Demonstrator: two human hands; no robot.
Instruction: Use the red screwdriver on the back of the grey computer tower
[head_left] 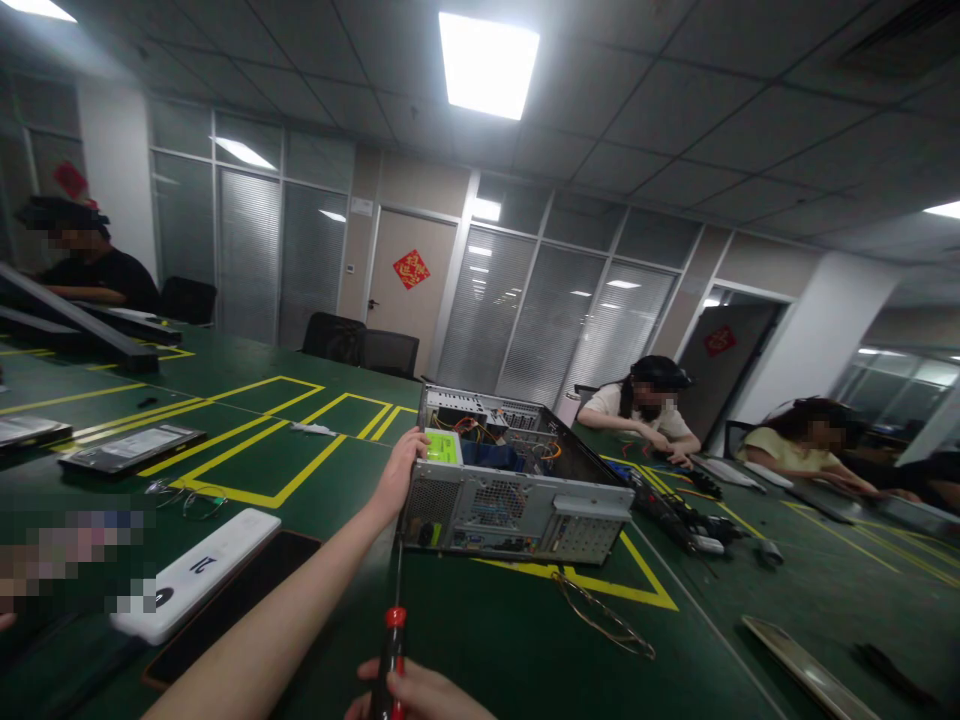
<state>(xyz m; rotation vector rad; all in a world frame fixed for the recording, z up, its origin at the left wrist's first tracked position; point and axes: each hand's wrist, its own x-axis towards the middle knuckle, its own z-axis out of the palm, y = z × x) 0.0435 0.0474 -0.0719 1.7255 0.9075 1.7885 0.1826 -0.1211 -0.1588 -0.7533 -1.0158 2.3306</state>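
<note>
An open computer case (501, 510) lies on the green table, its back panel facing me. Inside it a power supply with a bright green label (444, 448) sits at the left corner, and coloured wires and other parts show behind. At that corner my left hand (405, 465) is closed over the case's edge, beside the green label. My right hand (424, 692), low in the view, is wrapped round the handle of a red and black screwdriver (394, 640). The thin shaft points up at the case's lower left corner; whether its tip touches cannot be told.
Left of me lie a white device (206, 570), a dark phone (247, 600) and a hard drive (135, 450). Glasses (604, 620) lie before the case, with another phone (806, 665) to the right. Cables and tools (686, 510) lie right of the case. Several people sit around.
</note>
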